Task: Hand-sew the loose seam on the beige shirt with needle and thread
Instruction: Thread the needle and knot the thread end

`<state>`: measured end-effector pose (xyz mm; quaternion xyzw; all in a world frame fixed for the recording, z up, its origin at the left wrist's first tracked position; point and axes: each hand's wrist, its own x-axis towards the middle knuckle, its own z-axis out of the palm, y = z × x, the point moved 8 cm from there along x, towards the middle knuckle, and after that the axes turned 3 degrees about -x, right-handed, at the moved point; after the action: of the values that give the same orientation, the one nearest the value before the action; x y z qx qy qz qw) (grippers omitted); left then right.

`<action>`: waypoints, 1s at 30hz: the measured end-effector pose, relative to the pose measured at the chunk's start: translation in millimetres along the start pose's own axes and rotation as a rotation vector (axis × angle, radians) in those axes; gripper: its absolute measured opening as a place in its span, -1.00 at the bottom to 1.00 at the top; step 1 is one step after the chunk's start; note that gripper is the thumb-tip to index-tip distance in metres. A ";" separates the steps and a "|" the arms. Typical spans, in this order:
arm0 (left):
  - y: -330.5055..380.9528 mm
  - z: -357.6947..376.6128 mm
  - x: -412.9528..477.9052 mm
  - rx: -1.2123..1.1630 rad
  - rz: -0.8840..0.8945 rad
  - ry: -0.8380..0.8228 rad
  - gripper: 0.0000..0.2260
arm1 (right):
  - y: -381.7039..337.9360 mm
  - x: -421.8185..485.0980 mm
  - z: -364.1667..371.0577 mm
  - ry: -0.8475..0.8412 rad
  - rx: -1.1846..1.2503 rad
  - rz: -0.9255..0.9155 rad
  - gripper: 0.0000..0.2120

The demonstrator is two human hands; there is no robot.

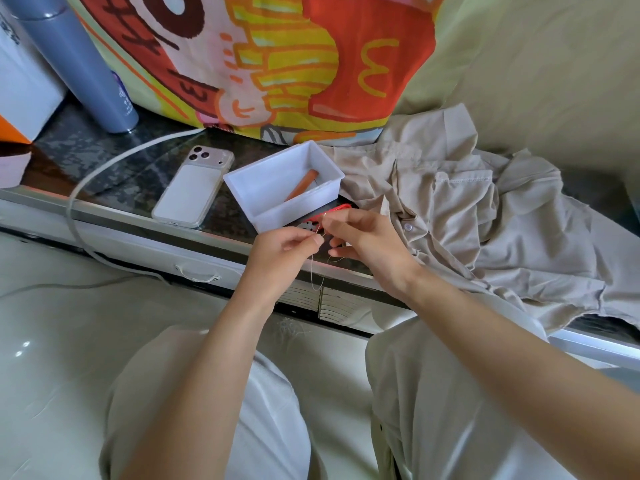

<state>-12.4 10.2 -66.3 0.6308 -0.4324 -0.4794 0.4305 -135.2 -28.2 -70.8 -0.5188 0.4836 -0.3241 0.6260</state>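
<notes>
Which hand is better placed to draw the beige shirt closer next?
Probably the right hand: both pinch the thread, but it sits beside the beige shirt; the left hand is farther away.

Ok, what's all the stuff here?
shirt: one, beige, crumpled on counter, right
box: one, white, beside the shirt
stick: one, orange, inside the box
phone: one, white, face down left of box
bottle: one, grey, far left
cable: one, white, curving across counter
cloth: one, red and yellow, behind the counter
thread: one, pale, hanging between the hands
hands: two, bare; left hand and right hand both pinch the thread
</notes>
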 end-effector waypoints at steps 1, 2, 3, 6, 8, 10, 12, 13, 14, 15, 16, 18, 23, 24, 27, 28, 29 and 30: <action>0.7 0.8 -0.3 0.001 0.004 -0.005 -0.89 | 0.7 -0.3 -1.3 0.006 0.007 0.004 -0.83; 1.7 1.2 -0.6 -0.003 0.007 -0.004 -0.88 | 0.9 -0.9 -2.3 0.010 0.017 0.004 -0.84; 2.3 0.6 -0.4 -0.014 0.009 0.007 -0.88 | 1.0 -2.1 -2.9 0.016 0.027 0.000 -0.85; 3.9 -2.4 0.0 -0.054 0.007 0.063 -0.86 | 1.4 -7.4 -2.2 0.003 0.001 -0.024 -0.84; 4.4 -3.3 -0.3 -0.095 -0.005 0.082 -0.87 | 0.3 -11.9 4.2 -0.062 -0.056 -0.055 -0.80; 4.8 -0.3 -1.1 -0.140 -0.020 0.049 -0.88 | 0.0 -14.7 11.4 -0.121 -0.068 -0.072 -0.74; 4.3 4.0 -2.4 -0.158 -0.039 0.006 -0.90 | -0.1 -15.0 13.9 -0.127 -0.070 -0.077 -0.73; 3.6 4.6 -2.5 -0.156 -0.045 0.001 -0.90 | 0.2 -14.3 14.0 -0.120 -0.076 -0.079 -0.74; 3.3 4.7 -2.8 -0.151 -0.050 0.003 -0.90 | 1.0 -13.9 13.8 -0.116 -0.076 -0.078 -0.76; 2.7 4.7 -2.6 -0.143 -0.056 0.007 -0.90 | 2.1 -13.9 13.8 -0.115 -0.073 -0.075 -0.79; 2.0 4.9 -2.6 -0.138 -0.064 0.008 -0.90 | 4.1 -13.9 13.1 -0.110 -0.071 -0.068 -0.82; 0.3 5.4 -2.4 -0.137 -0.084 0.011 -0.91 | 6.3 -14.9 10.7 -0.088 -0.065 -0.048 -0.89; -1.7 5.1 -2.4 -0.155 -0.107 0.038 -0.94 | 4.6 -17.2 3.3 -0.028 -0.065 -0.056 -0.89; -1.0 4.8 -2.6 -0.161 -0.106 0.048 -0.94 | 4.7 -18.0 1.6 -0.017 -0.072 -0.049 -0.89; 0.3 3.9 -2.2 -0.171 -0.102 0.073 -0.89 | 6.1 -20.3 -0.9 -0.014 -0.070 -0.021 -0.88; 0.7 4.2 -2.4 -0.166 -0.102 0.075 -0.88 | 6.4 -20.9 -1.2 -0.016 -0.066 -0.013 -0.87; 0.7 4.7 -2.6 -0.161 -0.101 0.074 -0.88 | 6.7 -21.2 -1.3 -0.017 -0.054 -0.002 -0.88; 0.8 5.3 -2.7 -0.158 -0.099 0.072 -0.87 | 6.7 -21.7 -1.1 -0.020 -0.024 0.009 -0.91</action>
<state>-18.1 11.9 -65.7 0.6324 -0.3459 -0.5097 0.4697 -143.9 -7.2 -71.3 -0.5274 0.4835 -0.3105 0.6259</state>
